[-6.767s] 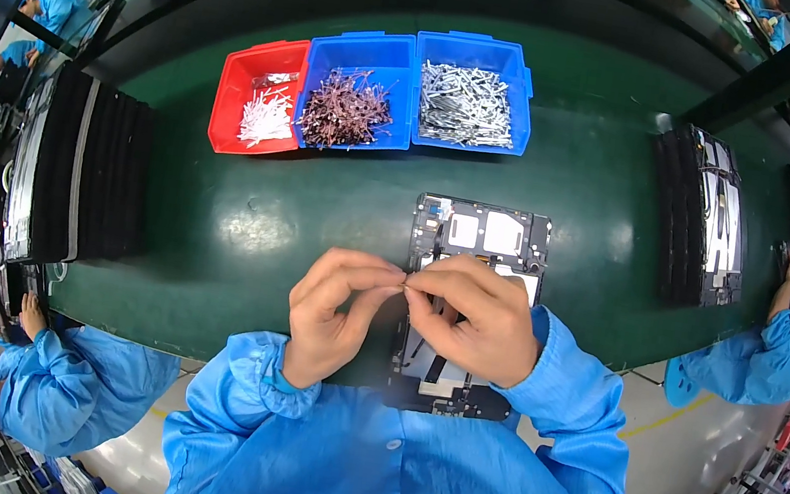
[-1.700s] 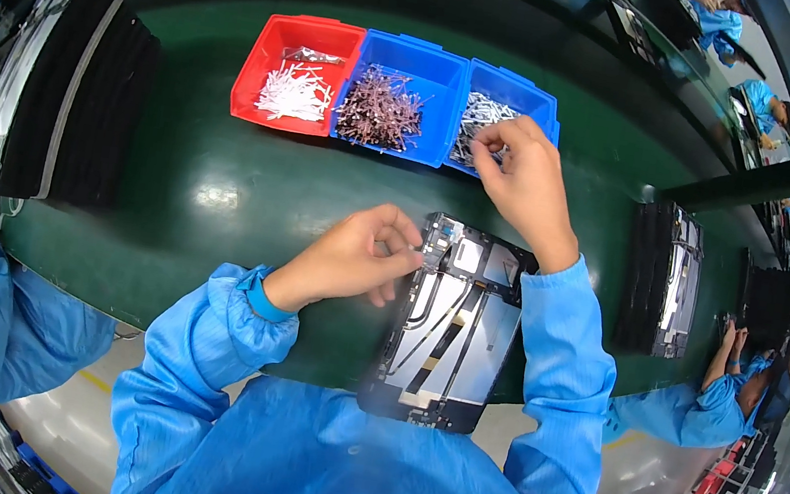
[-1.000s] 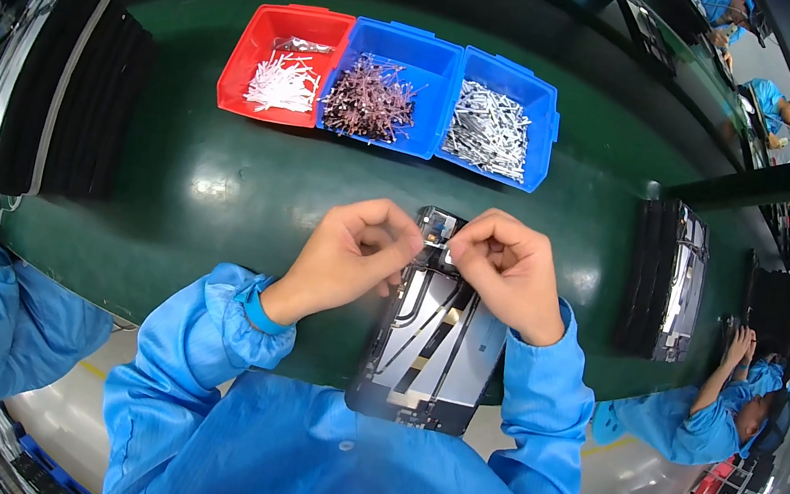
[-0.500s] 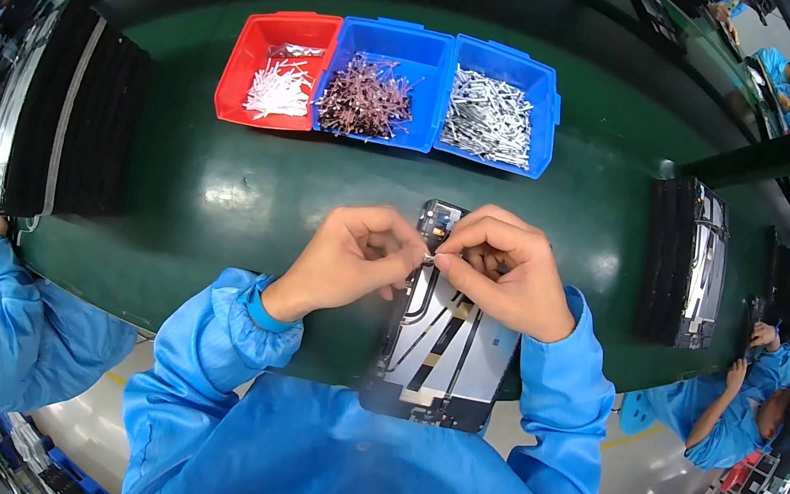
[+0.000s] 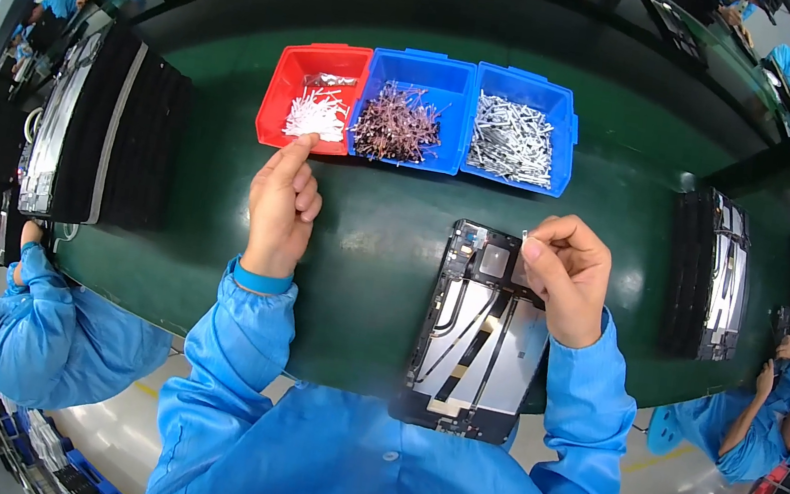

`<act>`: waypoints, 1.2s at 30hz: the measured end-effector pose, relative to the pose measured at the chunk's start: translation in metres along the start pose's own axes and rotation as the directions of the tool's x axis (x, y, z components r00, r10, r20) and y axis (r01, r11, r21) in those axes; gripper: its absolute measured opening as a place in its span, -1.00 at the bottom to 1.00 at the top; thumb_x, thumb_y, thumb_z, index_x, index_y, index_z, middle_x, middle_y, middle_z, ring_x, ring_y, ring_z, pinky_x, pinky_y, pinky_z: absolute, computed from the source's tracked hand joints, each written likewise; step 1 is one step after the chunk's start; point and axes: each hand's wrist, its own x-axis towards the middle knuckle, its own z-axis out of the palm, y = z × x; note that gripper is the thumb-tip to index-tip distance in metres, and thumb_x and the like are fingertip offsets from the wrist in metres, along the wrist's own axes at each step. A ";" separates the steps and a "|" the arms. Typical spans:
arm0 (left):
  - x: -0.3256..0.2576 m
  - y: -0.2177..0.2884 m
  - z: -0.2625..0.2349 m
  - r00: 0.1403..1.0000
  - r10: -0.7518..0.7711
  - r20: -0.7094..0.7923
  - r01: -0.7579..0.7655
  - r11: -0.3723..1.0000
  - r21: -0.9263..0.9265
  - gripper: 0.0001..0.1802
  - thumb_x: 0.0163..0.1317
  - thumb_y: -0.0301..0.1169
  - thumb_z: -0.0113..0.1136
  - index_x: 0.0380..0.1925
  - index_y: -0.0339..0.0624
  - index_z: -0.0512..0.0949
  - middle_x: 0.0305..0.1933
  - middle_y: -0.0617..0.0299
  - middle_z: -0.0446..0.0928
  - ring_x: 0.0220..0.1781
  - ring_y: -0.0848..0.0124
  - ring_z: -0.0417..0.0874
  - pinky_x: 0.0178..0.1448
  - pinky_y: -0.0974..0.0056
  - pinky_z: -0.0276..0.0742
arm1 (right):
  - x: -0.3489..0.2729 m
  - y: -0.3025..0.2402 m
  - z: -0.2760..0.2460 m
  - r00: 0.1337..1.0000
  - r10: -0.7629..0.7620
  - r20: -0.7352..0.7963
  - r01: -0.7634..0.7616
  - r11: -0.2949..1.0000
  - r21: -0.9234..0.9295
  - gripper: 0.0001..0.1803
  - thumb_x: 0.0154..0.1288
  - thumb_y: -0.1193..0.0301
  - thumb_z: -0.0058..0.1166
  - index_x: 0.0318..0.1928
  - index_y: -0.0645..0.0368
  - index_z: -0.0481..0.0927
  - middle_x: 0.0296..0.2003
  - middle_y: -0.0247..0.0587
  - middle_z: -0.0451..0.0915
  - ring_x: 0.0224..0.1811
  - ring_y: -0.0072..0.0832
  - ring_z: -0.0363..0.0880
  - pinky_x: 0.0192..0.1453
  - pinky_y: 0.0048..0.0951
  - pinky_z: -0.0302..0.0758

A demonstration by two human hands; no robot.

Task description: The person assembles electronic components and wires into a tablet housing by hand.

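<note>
My right hand [image 5: 568, 276] is closed in a pinch over the upper right of a flat device panel [image 5: 485, 361]. A small whitish strip [image 5: 525, 236] sticks up from its fingertips. The panel is black-framed, with a pale inner plate and dark cables, and lies slightly tilted at the table's front edge. My left hand [image 5: 283, 206] is at the front rim of a red bin [image 5: 275, 94]. Its forefinger points toward the white strips [image 5: 315, 117] inside, and the other visible fingers are curled. What its fingertips hold, if anything, cannot be made out.
A blue bin [image 5: 454, 78] holds brownish thin pieces; another blue bin [image 5: 562, 134] holds silvery-white ones. Stacked black panels [image 5: 142, 141] stand at the left, more panels [image 5: 704, 275] at the right. Co-workers in blue [image 5: 64, 342] sit on both sides of the green table [image 5: 347, 301].
My hands have parted from their meeting point over the panel. The left went up and left to the red bin; the right stays by the panel, the strip in its fingers. The view has shifted.
</note>
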 end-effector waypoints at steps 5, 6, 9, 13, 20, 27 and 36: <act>-0.018 -0.007 0.000 0.995 0.011 0.100 -0.023 0.993 0.118 -0.77 0.47 -0.32 0.21 -0.06 -0.27 0.64 -0.58 0.46 0.31 -0.64 0.65 0.26 -0.61 0.46 0.13 | -0.010 -0.001 -0.010 0.996 0.091 -0.002 -0.091 0.996 -0.013 -0.94 0.40 0.63 0.21 -0.15 0.33 0.61 -0.31 -0.29 0.69 -0.32 -0.71 0.60 -0.20 -0.65 0.52; -0.026 -0.011 0.002 0.985 0.004 0.173 -0.041 0.977 0.211 -0.77 0.46 -0.34 0.21 -0.08 -0.29 0.63 -0.57 0.44 0.34 -0.63 0.65 0.29 -0.62 0.46 0.16 | -0.013 -0.002 -0.012 0.996 0.087 -0.019 -0.087 0.996 -0.015 -0.94 0.40 0.63 0.21 -0.15 0.33 0.61 -0.31 -0.29 0.69 -0.32 -0.71 0.60 -0.20 -0.65 0.52; -0.063 -0.018 0.006 0.900 -0.215 0.379 -0.016 0.853 0.521 -0.73 0.45 -0.41 0.21 0.06 -0.30 0.57 -0.13 0.19 0.65 -0.44 0.60 0.58 -0.55 0.47 0.44 | -0.026 -0.001 -0.014 0.994 0.083 -0.074 -0.085 0.996 -0.019 -0.95 0.39 0.65 0.19 -0.17 0.34 0.61 -0.30 -0.24 0.71 -0.29 -0.66 0.66 -0.17 -0.60 0.58; -0.109 -0.012 0.004 0.718 -0.487 0.498 -0.010 0.708 0.706 -0.45 0.44 -0.42 0.27 0.36 -0.29 0.34 0.32 0.05 0.53 -0.33 0.58 0.65 -0.48 0.48 0.49 | -0.052 -0.001 -0.011 0.993 -0.008 -0.115 -0.016 0.978 -0.207 -0.96 0.40 0.60 0.20 -0.21 0.31 0.59 -0.43 -0.22 0.67 -0.54 -0.72 0.49 -0.48 -0.66 0.38; -0.130 -0.039 0.010 0.761 -0.441 0.475 0.035 0.759 0.650 -0.36 0.43 -0.41 0.30 0.43 -0.26 0.28 0.07 0.13 0.59 -0.38 0.64 0.57 -0.38 0.49 0.45 | -0.082 0.019 -0.011 0.986 -0.126 -0.110 0.076 0.923 -0.378 -0.92 0.39 0.59 0.20 -0.15 0.30 0.58 -0.36 -0.33 0.65 -0.36 -0.71 0.56 -0.31 -0.60 0.48; -0.136 -0.049 0.052 0.587 -0.658 0.472 0.400 0.743 0.537 -0.59 0.43 -0.28 0.31 0.15 -0.30 0.60 0.00 0.25 0.66 0.04 0.50 0.61 0.09 0.31 0.54 | -0.086 0.032 -0.010 0.980 -0.106 -0.171 0.049 0.950 -0.307 -0.93 0.39 0.60 0.19 -0.16 0.30 0.58 -0.37 -0.28 0.71 -0.42 -0.69 0.60 -0.38 -0.58 0.49; -0.151 -0.005 0.039 0.806 0.110 0.582 -0.342 0.888 0.306 -0.76 0.33 -0.52 0.36 -0.04 -0.35 0.61 -0.20 0.31 0.63 -0.19 0.57 0.60 -0.10 0.41 0.55 | -0.052 -0.067 0.011 0.983 -0.148 -0.104 0.141 0.987 -0.078 -0.94 0.40 0.67 0.14 -0.17 0.36 0.53 -0.30 -0.04 0.74 -0.44 -0.62 0.64 -0.46 -0.65 0.49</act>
